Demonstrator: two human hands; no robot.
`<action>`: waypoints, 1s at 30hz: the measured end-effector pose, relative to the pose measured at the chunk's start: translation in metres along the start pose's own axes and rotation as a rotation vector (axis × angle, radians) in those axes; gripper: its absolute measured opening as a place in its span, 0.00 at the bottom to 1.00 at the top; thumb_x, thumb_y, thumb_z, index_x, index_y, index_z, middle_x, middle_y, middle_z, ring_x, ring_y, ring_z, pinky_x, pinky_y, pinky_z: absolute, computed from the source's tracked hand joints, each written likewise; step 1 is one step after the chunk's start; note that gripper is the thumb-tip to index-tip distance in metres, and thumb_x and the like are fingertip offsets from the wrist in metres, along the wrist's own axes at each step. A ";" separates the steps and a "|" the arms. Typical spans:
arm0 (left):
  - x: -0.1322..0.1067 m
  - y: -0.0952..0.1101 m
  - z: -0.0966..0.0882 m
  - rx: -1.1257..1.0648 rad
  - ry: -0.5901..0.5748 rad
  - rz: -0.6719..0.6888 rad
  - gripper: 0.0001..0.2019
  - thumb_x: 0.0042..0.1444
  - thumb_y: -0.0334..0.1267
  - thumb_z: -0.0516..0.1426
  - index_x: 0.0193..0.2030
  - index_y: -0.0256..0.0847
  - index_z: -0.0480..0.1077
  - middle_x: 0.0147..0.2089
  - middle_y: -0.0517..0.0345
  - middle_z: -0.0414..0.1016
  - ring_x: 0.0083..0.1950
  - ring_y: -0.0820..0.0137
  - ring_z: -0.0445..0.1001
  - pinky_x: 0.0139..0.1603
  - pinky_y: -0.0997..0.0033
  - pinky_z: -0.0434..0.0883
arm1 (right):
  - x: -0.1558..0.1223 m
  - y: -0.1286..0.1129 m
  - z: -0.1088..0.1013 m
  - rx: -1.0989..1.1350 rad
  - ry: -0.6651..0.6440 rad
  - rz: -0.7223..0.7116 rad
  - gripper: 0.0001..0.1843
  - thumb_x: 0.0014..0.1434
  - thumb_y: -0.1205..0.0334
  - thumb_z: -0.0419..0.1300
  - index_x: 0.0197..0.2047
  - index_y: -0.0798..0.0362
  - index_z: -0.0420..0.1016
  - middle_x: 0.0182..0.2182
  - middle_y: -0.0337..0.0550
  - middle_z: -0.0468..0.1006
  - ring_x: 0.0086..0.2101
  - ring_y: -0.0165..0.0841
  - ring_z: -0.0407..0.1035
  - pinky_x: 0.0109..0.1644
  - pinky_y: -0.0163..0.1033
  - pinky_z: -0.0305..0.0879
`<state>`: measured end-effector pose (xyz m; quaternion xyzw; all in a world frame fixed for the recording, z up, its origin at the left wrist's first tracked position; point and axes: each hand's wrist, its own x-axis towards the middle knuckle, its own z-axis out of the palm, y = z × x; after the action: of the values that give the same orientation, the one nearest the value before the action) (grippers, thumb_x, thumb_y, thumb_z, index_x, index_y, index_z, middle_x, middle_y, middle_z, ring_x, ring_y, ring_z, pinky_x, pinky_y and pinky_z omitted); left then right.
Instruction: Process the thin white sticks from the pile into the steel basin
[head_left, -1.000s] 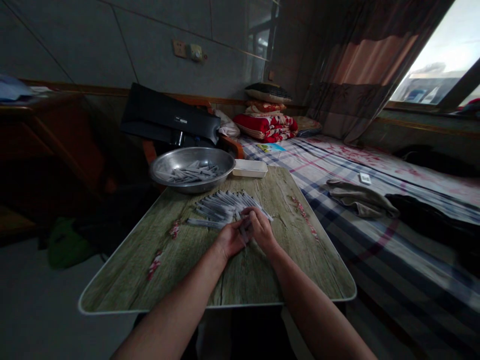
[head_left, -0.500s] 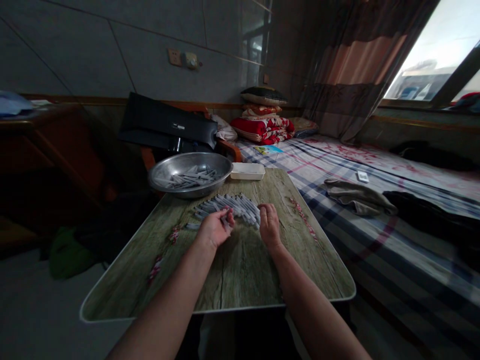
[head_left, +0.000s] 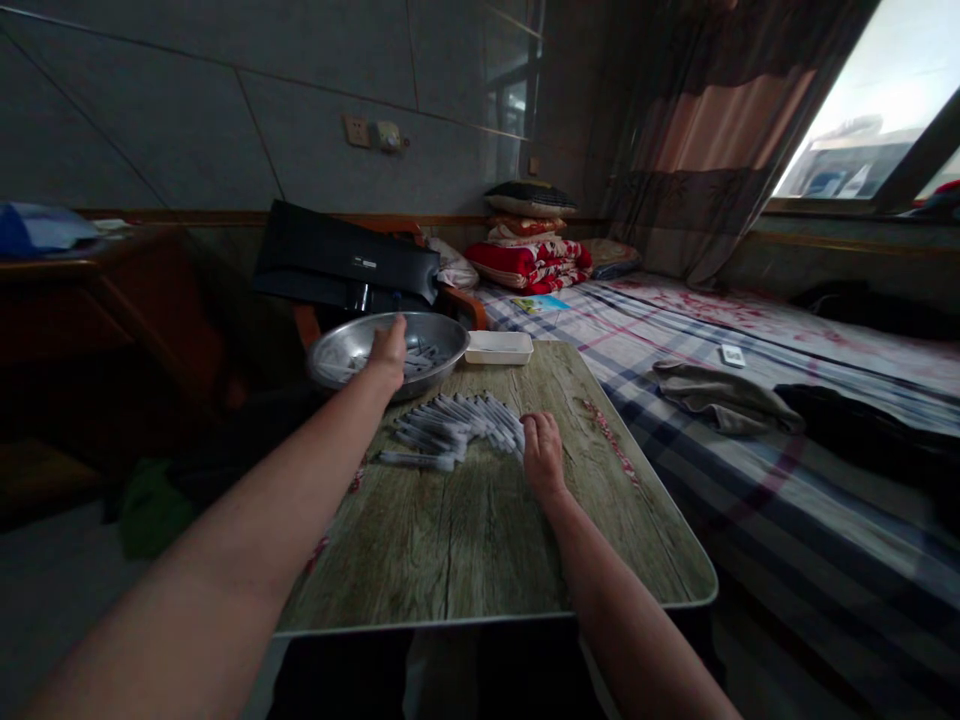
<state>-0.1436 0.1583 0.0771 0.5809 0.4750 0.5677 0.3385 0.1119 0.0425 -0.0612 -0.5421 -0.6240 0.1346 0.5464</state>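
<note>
A row of slim, pale, translucent pens (head_left: 450, 418) with dark tips lies fanned across the wood-grain table (head_left: 495, 540). My left hand (head_left: 388, 352) reaches over the near part of a steel basin (head_left: 442, 375), which holds more loose pens (head_left: 427, 357). Its fingers look closed, thumb uppermost, but what they grip is hidden. At the right end of the row rests my right hand (head_left: 543, 450), its fingers curled together against the last pens. Whether something is inside them I cannot make out.
A white plastic tray (head_left: 501, 348) stands right of the basin. Behind is a tilted black monitor (head_left: 345, 258) on a wooden chair. A bed (head_left: 607, 340) with plaid sheet, clothes (head_left: 705, 395) and folded red bedding (head_left: 529, 265) adjoins the table's right side.
My left hand has moved away from the pens in front of the row, forward and left to the basin. My right hand stays at the row's right end.
</note>
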 end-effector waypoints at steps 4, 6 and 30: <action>-0.052 -0.035 0.015 0.104 0.002 0.021 0.16 0.66 0.45 0.52 0.50 0.37 0.72 0.50 0.47 0.78 0.52 0.60 0.75 0.57 0.58 0.68 | 0.001 0.004 0.001 -0.049 0.004 0.006 0.17 0.70 0.60 0.46 0.36 0.52 0.74 0.37 0.50 0.72 0.43 0.41 0.65 0.52 0.46 0.61; -0.076 -0.050 0.018 0.267 -0.176 0.065 0.15 0.63 0.46 0.53 0.43 0.39 0.76 0.45 0.49 0.80 0.49 0.59 0.77 0.58 0.58 0.69 | 0.001 0.005 0.001 -0.099 0.005 0.017 0.17 0.69 0.60 0.46 0.37 0.52 0.75 0.38 0.50 0.73 0.43 0.41 0.65 0.53 0.47 0.60; -0.095 -0.123 0.026 0.914 -0.381 0.094 0.25 0.66 0.52 0.50 0.65 0.45 0.69 0.67 0.45 0.69 0.68 0.53 0.64 0.70 0.53 0.56 | -0.004 0.001 0.002 -0.553 -0.426 0.128 0.20 0.66 0.60 0.52 0.60 0.49 0.71 0.61 0.53 0.74 0.60 0.44 0.65 0.63 0.50 0.51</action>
<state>-0.1302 0.1129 -0.0733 0.7842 0.5782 0.1997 0.1043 0.1097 0.0404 -0.0649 -0.6673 -0.7016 0.1045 0.2270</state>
